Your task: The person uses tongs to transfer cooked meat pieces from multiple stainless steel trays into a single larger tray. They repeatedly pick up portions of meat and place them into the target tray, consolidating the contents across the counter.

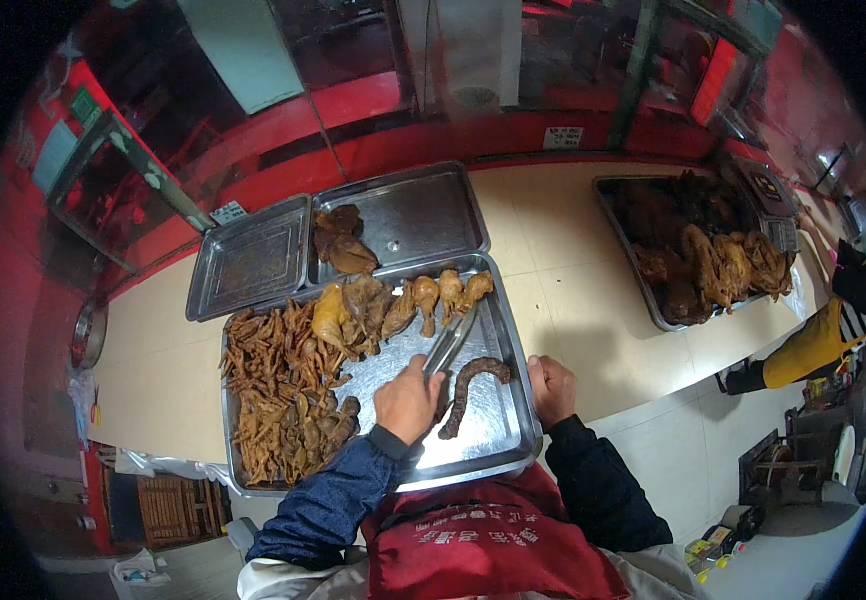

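Note:
Metal tongs are held in my left hand, above a large steel tray. Their tips reach the rightmost cooked poultry leg in a row along the tray's far side; I cannot tell whether they grip it. My right hand is closed in a fist beside the tray's right rim, and whether it touches the rim is unclear. A dark curved sausage lies in the tray between my hands. Brown chicken feet and other small cooked pieces fill the tray's left part.
Behind stand a shallow steel tray and another tray holding brown meat pieces. On the right, a tray carries roasted poultry near a scale. A person stands at the far right.

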A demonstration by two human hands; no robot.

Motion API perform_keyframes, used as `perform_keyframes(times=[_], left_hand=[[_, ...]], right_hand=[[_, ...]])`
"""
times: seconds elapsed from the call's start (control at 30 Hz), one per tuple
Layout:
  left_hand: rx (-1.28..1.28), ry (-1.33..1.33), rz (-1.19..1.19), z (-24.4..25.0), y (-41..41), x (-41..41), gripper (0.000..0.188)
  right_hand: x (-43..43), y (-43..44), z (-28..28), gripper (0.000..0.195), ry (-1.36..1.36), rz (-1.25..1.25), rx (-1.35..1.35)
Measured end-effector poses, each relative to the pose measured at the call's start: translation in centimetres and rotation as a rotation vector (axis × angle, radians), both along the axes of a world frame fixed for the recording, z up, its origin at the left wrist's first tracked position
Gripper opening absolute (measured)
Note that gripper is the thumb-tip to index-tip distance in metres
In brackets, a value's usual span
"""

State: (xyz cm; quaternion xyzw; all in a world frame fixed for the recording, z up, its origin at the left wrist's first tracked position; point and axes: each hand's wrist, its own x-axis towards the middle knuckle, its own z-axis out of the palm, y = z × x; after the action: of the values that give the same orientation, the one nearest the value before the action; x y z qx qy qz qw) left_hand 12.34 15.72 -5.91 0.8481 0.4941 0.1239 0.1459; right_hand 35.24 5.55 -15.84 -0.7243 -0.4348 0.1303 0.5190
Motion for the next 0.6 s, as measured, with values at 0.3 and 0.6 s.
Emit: perform_keyframes(times=[0.3,0.6], left_hand=[[0.426,0.288,-0.315,3.4,0.8,-3.0,0.048],[-0.688,-0.152,-0.263,3.1,3.8,-6.4,0.048]], right_hand=[[0.0,-0.1,0.7,0.027,-0.043,0.000,-0.038],[-0.2,0.1,0.5,0.025,-0.020,-0.004,0.010]])
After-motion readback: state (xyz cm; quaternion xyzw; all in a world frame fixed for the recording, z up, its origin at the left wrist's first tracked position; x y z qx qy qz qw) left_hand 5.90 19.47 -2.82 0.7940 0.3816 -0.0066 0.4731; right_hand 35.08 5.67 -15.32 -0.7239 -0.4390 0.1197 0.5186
